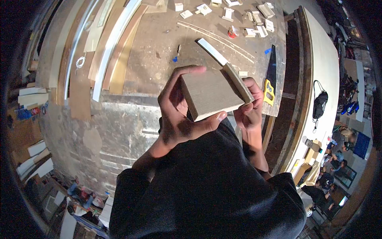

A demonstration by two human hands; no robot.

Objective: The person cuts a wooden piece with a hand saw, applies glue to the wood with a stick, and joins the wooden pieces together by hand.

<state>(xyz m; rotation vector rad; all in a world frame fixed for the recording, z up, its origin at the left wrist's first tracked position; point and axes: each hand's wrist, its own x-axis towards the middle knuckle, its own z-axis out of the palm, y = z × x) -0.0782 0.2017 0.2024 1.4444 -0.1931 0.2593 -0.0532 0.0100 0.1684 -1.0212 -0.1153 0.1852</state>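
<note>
Both hands hold a flat wooden block [215,91] with a raised lip along its right edge. My left hand [173,111] grips it from the left, fingers curled around the far side and thumb along the near edge. At the lip's near end, my right hand [251,105] pinches the wood between thumb and fingers. Just beyond the block is a white-faced strip [212,51]; I cannot tell whether it touches the lip. A handsaw with a yellow handle [269,92] lies on the worktable to the right of my right hand.
Several small wood pieces [227,14] and a red item [232,32] are at the worktable's far side. Thin sticks [215,36] lie nearer. Long boards [113,47] are on the left. A pale bench [318,71] on the right carries a black pouch [319,104]. People [324,183] are at lower right.
</note>
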